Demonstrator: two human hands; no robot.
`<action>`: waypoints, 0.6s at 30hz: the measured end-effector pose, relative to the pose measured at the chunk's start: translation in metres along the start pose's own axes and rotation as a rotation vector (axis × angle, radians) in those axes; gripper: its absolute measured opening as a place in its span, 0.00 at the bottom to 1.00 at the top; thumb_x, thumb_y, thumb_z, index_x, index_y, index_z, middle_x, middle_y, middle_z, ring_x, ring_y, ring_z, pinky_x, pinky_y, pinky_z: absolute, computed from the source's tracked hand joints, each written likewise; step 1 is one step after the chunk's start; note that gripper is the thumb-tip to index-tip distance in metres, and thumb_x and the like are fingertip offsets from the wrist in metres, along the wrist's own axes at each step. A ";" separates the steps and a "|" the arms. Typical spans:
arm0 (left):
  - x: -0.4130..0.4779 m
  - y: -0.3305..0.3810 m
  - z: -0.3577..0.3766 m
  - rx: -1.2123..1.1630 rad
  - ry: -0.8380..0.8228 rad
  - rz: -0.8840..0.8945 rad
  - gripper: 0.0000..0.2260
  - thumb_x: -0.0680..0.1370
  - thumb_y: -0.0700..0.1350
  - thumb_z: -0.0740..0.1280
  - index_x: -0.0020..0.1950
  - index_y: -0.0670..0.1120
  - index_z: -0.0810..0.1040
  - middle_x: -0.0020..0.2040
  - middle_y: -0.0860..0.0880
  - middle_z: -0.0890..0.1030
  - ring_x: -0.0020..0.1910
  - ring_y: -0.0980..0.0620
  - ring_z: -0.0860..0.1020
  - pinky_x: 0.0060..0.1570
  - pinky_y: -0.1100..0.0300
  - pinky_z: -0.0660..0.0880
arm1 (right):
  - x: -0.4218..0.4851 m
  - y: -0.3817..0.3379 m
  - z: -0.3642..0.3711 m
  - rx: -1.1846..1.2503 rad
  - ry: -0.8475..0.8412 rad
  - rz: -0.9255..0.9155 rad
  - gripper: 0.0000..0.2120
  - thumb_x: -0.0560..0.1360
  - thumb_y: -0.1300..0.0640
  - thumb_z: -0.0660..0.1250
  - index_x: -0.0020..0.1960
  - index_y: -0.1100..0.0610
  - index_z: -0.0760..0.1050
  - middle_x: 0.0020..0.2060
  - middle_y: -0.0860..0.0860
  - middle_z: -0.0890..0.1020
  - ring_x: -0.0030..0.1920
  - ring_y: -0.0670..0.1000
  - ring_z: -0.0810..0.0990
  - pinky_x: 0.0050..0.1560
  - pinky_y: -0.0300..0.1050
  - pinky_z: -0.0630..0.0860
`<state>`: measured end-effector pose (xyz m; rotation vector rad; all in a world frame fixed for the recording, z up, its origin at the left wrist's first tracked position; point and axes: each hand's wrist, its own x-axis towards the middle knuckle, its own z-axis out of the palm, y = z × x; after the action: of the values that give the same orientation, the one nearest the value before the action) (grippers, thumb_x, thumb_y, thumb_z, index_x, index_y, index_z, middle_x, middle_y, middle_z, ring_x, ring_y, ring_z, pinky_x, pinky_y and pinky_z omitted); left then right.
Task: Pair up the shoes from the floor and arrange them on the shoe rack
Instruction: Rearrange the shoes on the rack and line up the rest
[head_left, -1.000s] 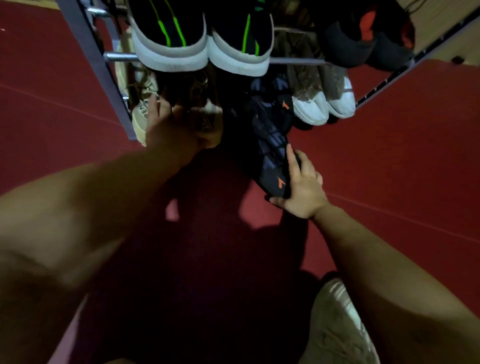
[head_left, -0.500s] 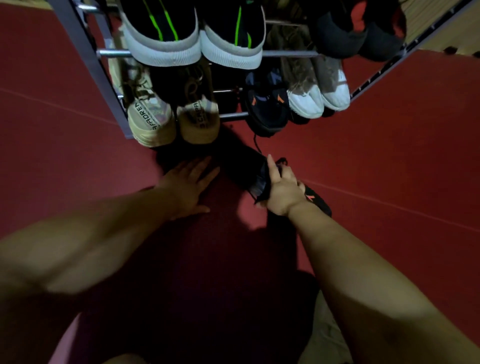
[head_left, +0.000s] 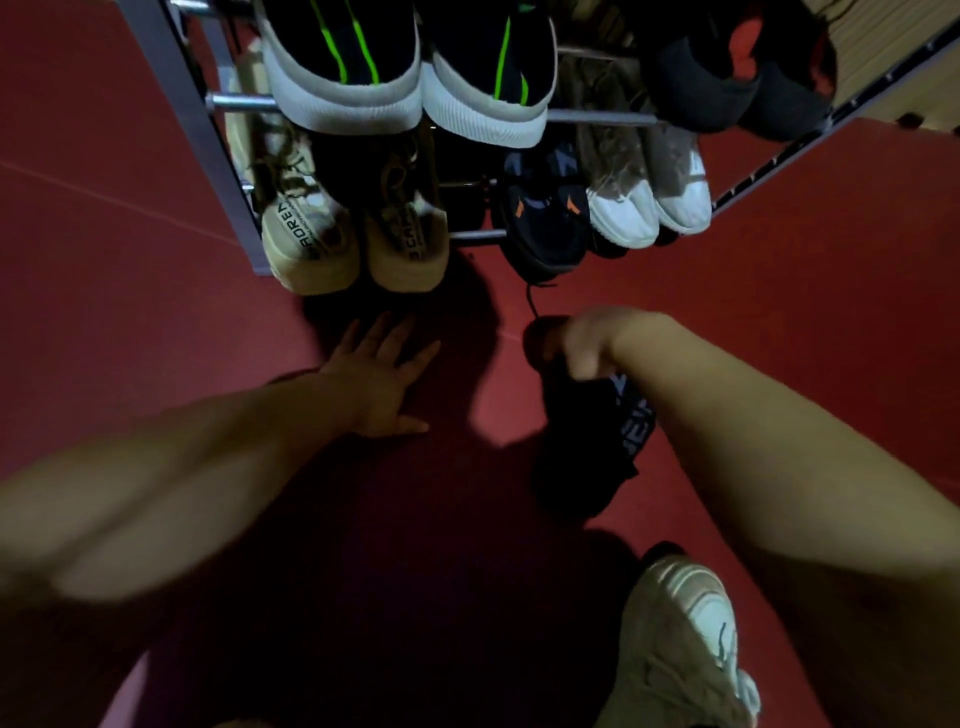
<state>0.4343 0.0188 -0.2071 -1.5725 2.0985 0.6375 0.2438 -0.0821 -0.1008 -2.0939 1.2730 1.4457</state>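
Red floor (head_left: 779, 364) under flat, spread left hand (head_left: 382, 379); dark shoe (head_left: 587, 457) gripped in curled right hand (head_left: 582, 343), just off rack's (head_left: 478, 236) front edge, liable to slip or snag dangling lace (head_left: 532, 301) when pushed beside its mate (head_left: 545, 228).

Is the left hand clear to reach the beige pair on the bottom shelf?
Probably yes: the left hand is open and empty, with only bare floor between it and the beige pair's protruding toes.

1 shoe (head_left: 587, 457) before the rack (head_left: 171, 104) (left hand (head_left: 382, 379) leftward)
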 end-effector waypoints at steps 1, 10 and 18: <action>0.002 -0.001 -0.002 -0.013 0.003 -0.024 0.43 0.74 0.69 0.56 0.75 0.54 0.32 0.76 0.42 0.33 0.75 0.41 0.35 0.72 0.42 0.39 | 0.007 -0.002 -0.005 0.108 0.262 0.076 0.23 0.77 0.60 0.60 0.71 0.59 0.64 0.67 0.59 0.70 0.65 0.59 0.71 0.59 0.50 0.72; 0.008 -0.011 0.002 -0.010 -0.085 -0.014 0.44 0.73 0.71 0.54 0.72 0.54 0.26 0.73 0.43 0.27 0.73 0.41 0.29 0.71 0.41 0.35 | 0.074 0.002 -0.019 0.998 0.499 0.296 0.42 0.74 0.40 0.63 0.77 0.47 0.40 0.74 0.63 0.46 0.72 0.64 0.56 0.73 0.51 0.56; 0.007 -0.012 0.004 -0.028 -0.076 -0.010 0.44 0.73 0.71 0.53 0.67 0.54 0.23 0.73 0.43 0.27 0.72 0.41 0.29 0.71 0.42 0.34 | 0.048 -0.016 0.013 0.765 0.563 0.360 0.32 0.77 0.39 0.57 0.76 0.42 0.47 0.71 0.61 0.60 0.68 0.62 0.64 0.68 0.55 0.58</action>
<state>0.4446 0.0126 -0.2156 -1.5477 2.0342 0.7141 0.2538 -0.0885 -0.1521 -1.8023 2.0682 0.2987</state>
